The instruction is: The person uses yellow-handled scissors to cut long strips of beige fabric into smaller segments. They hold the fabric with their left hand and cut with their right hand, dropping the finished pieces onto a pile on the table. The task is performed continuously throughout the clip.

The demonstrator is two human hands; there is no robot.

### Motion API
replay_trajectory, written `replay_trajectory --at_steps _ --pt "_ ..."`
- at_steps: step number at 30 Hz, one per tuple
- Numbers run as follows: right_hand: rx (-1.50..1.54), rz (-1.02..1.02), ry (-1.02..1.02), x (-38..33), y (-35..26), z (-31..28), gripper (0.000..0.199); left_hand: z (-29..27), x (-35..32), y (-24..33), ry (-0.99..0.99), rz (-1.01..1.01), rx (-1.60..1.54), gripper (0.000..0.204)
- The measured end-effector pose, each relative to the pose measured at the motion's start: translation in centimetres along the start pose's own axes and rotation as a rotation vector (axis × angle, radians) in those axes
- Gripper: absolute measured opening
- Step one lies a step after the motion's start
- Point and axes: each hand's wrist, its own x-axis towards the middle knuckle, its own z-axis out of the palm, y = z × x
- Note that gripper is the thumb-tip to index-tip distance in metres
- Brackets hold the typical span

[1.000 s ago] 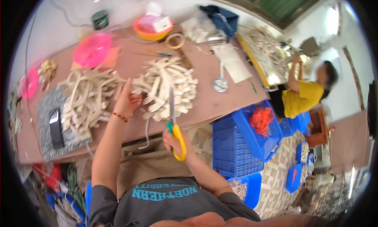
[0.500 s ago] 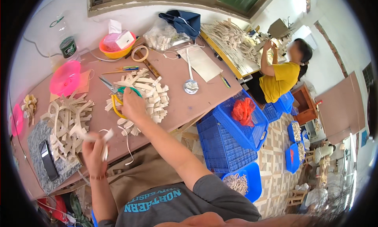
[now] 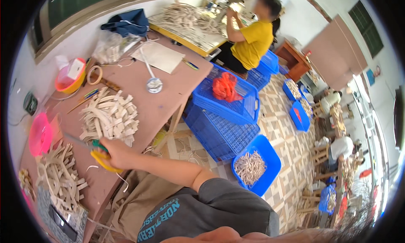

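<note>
My right hand [image 3: 117, 153] is closed around scissors [image 3: 104, 161] with yellow and green handles. Their blurred blades point toward the left, over the table between two piles of cream fabric strips. One pile [image 3: 112, 120] lies just beyond my hand. The other pile [image 3: 59, 175] is at the left, partly on a grey marbled slab [image 3: 44, 207] beside a black phone [image 3: 62, 222]. A thin white cord [image 3: 123, 183] hangs below my hand at the table edge. My left hand is outside the picture.
On the brown table [image 3: 168, 85] stand a pink bowl [image 3: 41, 135], a yellow basin [image 3: 66, 88] and a tape roll [image 3: 101, 74]. Blue crates [image 3: 219, 133] and a blue tub [image 3: 270, 161] with strips stand to the right. A co-worker in a yellow shirt [image 3: 253, 45] sits beyond.
The view has swung to the right, so the table sits further left in the picture. My left hand, earlier holding a pale strip, has gone out of sight. The scissors stay in my right hand.
</note>
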Motion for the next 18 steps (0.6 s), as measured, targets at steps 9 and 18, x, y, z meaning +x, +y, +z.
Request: replay_trajectory --at_steps 9,18 --pt "0.074 0.071 0.035 -11.8 4.7 -1.6 0.036 1.1 -0.6 -1.9 -0.103 -0.121 0.075 0.012" --pt "-0.038 0.267 0.235 -17.8 5.1 -5.7 0.046 6.0 -2.3 -5.3 -0.310 -0.264 0.121 0.014"
